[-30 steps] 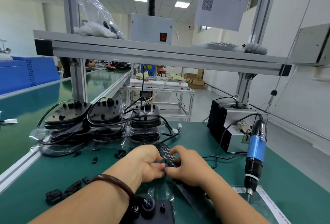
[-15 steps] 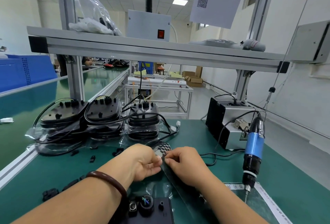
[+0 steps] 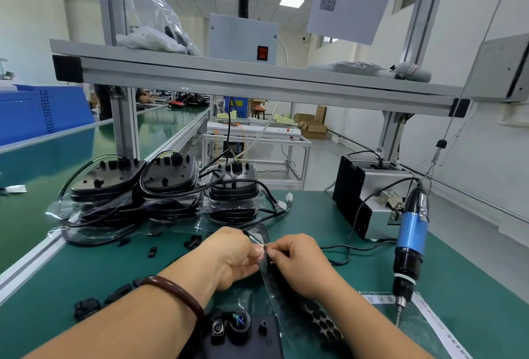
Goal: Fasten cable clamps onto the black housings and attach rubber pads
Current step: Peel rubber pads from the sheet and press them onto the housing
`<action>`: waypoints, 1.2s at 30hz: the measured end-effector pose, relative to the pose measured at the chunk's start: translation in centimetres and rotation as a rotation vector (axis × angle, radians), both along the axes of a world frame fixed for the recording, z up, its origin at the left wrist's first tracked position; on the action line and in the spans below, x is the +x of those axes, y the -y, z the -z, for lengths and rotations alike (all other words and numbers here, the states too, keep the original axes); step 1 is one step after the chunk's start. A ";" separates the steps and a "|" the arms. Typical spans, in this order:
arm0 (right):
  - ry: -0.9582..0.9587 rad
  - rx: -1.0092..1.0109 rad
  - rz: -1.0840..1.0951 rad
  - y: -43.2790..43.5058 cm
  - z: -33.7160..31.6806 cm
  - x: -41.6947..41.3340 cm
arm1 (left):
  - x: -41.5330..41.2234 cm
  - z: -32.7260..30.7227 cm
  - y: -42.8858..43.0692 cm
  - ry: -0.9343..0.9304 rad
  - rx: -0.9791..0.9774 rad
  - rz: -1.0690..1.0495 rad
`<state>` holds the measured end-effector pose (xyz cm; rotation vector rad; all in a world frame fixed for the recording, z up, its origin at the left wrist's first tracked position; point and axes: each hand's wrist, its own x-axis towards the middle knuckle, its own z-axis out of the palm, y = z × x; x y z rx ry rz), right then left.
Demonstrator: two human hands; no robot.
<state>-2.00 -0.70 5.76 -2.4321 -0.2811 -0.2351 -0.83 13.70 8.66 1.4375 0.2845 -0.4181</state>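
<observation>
My left hand (image 3: 232, 258) and my right hand (image 3: 300, 264) meet over the green bench, both pinching a clear strip of black rubber pads (image 3: 320, 321) that runs from the fingertips down toward the near edge. A black housing (image 3: 243, 338) with connectors and coloured wires lies flat just below my wrists. Stacks of black housings (image 3: 160, 187) with looped cables stand in clear bags at the back left. Loose black cable clamps (image 3: 86, 305) lie scattered at the left, one of them (image 3: 152, 252) close to the stacks.
A blue electric screwdriver (image 3: 410, 244) hangs tip-down at the right over a clear bag with a white label. Behind it sits a grey and black screw feeder box (image 3: 366, 201). An aluminium shelf (image 3: 257, 78) spans overhead. The bench's aluminium edge (image 3: 31, 267) runs along the left.
The camera tipped down a little. My fingers have worked along the pad strip, which now hangs lower toward the near edge; both hands stay together at the same spot.
</observation>
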 end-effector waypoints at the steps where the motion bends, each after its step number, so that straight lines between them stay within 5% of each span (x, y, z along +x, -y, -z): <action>1: -0.002 -0.005 -0.008 0.0 0.0 0.0 | 0.1 0.1 0.0 0.027 0.021 -0.013; 19: 0.126 -0.346 -0.088 -1.0 -0.4 -0.1 | 0.0 -0.2 -0.3 0.189 0.178 0.026; 29: 0.102 -0.028 0.051 -0.4 0.7 0.4 | 0.0 0.0 -0.9 0.140 0.152 -0.010; 32: 0.057 0.053 0.081 0.0 0.9 0.6 | 0.0 0.5 -1.7 0.193 0.330 -0.031; 36: 0.044 0.090 0.091 -0.1 1.0 0.7 | -0.8 0.3 -2.0 0.484 0.681 -0.067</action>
